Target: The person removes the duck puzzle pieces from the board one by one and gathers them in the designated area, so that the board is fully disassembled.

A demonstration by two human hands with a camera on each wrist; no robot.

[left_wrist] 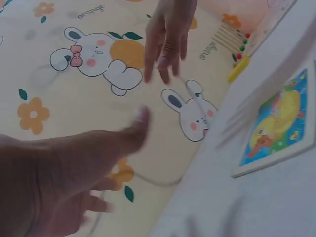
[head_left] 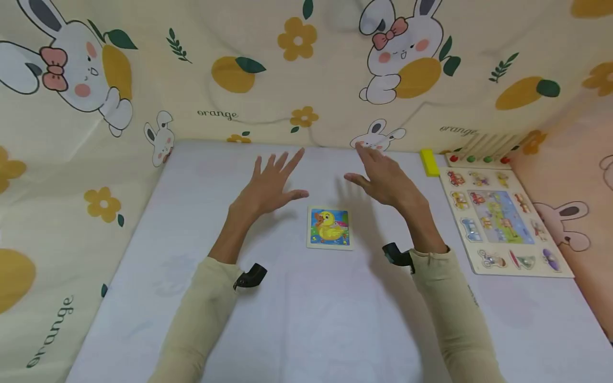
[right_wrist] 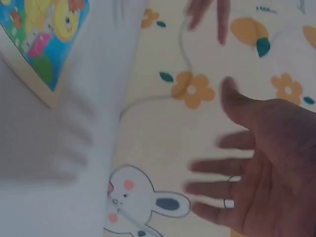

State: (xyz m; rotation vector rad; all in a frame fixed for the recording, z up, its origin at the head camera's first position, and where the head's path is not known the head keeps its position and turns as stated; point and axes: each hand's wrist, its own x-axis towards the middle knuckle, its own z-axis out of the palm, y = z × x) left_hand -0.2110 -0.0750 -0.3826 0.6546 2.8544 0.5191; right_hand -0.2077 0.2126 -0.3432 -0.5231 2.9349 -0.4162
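A small square duck puzzle (head_left: 329,229) in a pale frame lies on the white table, its yellow duck picture whole. Above the table, to the puzzle's upper left, my left hand (head_left: 270,189) hovers with fingers spread and holds nothing. My right hand (head_left: 388,178) is raised to the puzzle's upper right, fingers straight, also holding nothing. In the left wrist view the duck puzzle (left_wrist: 279,121) sits apart from the left hand (left_wrist: 64,173). The right wrist view shows the right hand (right_wrist: 276,168) with spread fingers, away from the puzzle (right_wrist: 44,44).
At the table's right lies a larger wooden picture board (head_left: 507,221) with several shaped pieces. Behind it stands a rack with rods and red and green beads (head_left: 479,159), beside a yellow block (head_left: 429,163). A rabbit-patterned curtain (head_left: 258,117) borders the table's back.
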